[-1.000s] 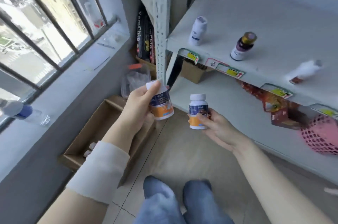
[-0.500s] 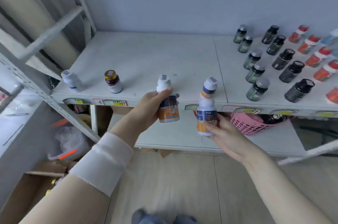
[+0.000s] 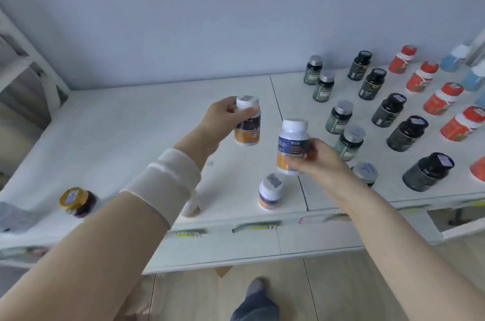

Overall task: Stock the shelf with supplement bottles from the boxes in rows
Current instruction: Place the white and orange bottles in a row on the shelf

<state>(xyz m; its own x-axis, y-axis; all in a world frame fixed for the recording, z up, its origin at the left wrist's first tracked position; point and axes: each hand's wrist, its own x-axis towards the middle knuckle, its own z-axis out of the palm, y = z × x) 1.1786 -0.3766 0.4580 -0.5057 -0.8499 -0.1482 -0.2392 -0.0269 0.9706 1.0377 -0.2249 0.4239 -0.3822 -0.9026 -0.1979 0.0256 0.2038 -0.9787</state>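
My left hand grips a white-capped bottle with a blue and orange label, held above the white shelf. My right hand holds a second bottle of the same kind upright, slightly lower and to the right. A third matching bottle stands on the shelf near its front edge, just below both hands. To the right stand rows of green-labelled bottles, black bottles and red bottles.
A gold-lidded dark jar stands at the shelf's front left, with a blurred pale bottle at the far left edge. Price tags line the shelf front. Blue bottles sit at the far right. Wooden floor lies below.
The view has swung up from the floor box to the shelf top. Both hands have lifted their bottles over the shelf, toward the standing matching bottle.
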